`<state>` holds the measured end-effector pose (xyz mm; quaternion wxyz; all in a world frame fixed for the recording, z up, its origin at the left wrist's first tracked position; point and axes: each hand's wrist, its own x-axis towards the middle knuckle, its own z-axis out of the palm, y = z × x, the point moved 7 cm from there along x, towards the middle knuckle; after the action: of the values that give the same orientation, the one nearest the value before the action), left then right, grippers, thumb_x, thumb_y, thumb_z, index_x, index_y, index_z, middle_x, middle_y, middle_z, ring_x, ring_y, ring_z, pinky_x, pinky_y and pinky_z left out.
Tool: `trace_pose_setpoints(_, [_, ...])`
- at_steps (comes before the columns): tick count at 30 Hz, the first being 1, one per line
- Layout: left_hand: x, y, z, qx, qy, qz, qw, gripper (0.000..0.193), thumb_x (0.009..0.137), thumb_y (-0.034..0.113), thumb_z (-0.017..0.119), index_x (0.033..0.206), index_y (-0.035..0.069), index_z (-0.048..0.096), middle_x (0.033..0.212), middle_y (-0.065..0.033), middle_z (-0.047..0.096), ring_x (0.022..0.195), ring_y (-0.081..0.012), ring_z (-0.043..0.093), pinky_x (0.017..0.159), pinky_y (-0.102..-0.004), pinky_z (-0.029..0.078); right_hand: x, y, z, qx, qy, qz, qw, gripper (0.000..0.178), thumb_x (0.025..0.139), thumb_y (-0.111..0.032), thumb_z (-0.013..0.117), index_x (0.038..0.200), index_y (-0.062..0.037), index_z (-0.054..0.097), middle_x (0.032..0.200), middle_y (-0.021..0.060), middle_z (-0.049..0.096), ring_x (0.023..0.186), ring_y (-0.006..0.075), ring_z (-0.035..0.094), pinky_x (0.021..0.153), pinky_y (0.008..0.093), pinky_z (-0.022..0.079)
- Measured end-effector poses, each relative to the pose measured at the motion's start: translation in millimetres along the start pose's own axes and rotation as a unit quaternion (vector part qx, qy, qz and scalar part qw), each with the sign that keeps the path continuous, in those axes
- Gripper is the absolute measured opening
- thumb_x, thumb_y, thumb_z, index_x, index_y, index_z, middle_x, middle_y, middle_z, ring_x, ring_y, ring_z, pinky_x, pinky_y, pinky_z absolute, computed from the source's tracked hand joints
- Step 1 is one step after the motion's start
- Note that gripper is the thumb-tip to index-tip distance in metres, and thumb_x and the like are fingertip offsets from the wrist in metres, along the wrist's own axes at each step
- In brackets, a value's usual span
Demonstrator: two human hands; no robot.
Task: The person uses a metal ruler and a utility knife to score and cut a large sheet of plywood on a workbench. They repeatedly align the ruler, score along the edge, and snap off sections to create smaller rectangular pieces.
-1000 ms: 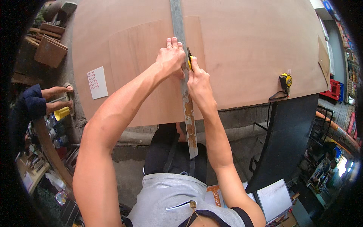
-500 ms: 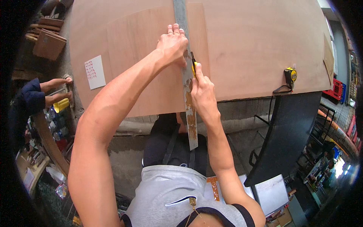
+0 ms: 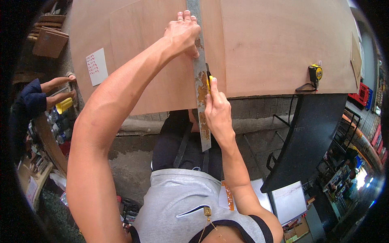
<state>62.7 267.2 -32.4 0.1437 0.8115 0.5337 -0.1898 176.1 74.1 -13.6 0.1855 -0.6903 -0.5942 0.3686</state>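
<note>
A long, narrow metal straightedge (image 3: 201, 91), rust-stained and worn, lies across the thin wooden sheet (image 3: 154, 87) and sticks out past its near edge toward me. My left hand (image 3: 183, 35) presses down on the straightedge, fingers stretched out and thumb apart, well up the board. Lower down, on the straightedge's right side, my right hand (image 3: 219, 111) is closed around a yellow and black utility knife (image 3: 209, 81). Its tip end sits against the straightedge's right edge, over the wood; the blade itself is too small to make out. The index finger lies along the knife's top.
On the sheet's right part rests a yellow and black tape measure (image 3: 315, 73); a white card with red writing (image 3: 96, 67) lies at left. A black panel (image 3: 310, 133) stands below the right edge. Another person's arms (image 3: 56, 91) show at far left. An open white notebook (image 3: 288, 202) is at lower right.
My right hand has drawn the knife a short way toward me along the straightedge. The left hand keeps its place on it. The whole view has shifted slightly.
</note>
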Motion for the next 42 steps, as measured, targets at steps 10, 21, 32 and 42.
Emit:
trace_pose_setpoints(10, [-2.4,3.4,-3.7,0.016,0.018,-0.002,1.000,0.117,0.053,0.039,0.088,0.140,-0.014,0.030,0.147,-0.0342,0.028,0.137,-0.0414,0.035,0.108,-0.0434,0.042,-33.5,12.7,3.3,-0.018,-0.017,-0.010,1.000,0.054,0.094,-0.008,0.053,0.145,-0.0023,0.037,0.086,0.0219,0.057,0.070,0.0392,0.063,0.063,0.0469,0.053])
trace_pose_setpoints(21, [-4.4,1.6,-2.4,0.022,0.034,0.000,0.999,0.112,0.055,0.040,0.086,0.138,-0.014,0.034,0.145,-0.0345,0.033,0.135,-0.0400,0.038,0.104,-0.0434,0.045,-80.1,25.9,4.8,-0.009,-0.027,0.015,0.999,0.057,0.091,0.002,0.055,0.145,-0.0020,0.038,0.084,0.0208,0.058,0.072,0.0346,0.061,0.066,0.0439,0.051])
trace_pose_setpoints(32, [-8.7,6.0,-12.2,0.018,-0.018,0.008,1.000,0.111,0.059,0.047,0.084,0.139,-0.012,0.033,0.146,-0.0339,0.031,0.137,-0.0421,0.033,0.109,-0.0454,0.037,-120.6,37.3,4.7,0.009,-0.034,0.036,0.999,0.056,0.089,0.003,0.056,0.143,-0.0008,0.041,0.083,0.0195,0.056,0.070,0.0328,0.059,0.065,0.0414,0.050])
trace_pose_setpoints(42, [-1.4,2.5,-4.1,0.020,0.011,0.011,1.000,0.119,0.051,0.041,0.089,0.138,-0.016,0.032,0.144,-0.0375,0.031,0.135,-0.0433,0.038,0.107,-0.0438,0.043,-77.7,5.3,-27.4,0.068,0.027,-0.036,0.997,0.057,0.087,0.006,0.058,0.142,-0.0011,0.043,0.080,0.0184,0.055,0.067,0.0315,0.056,0.065,0.0379,0.048])
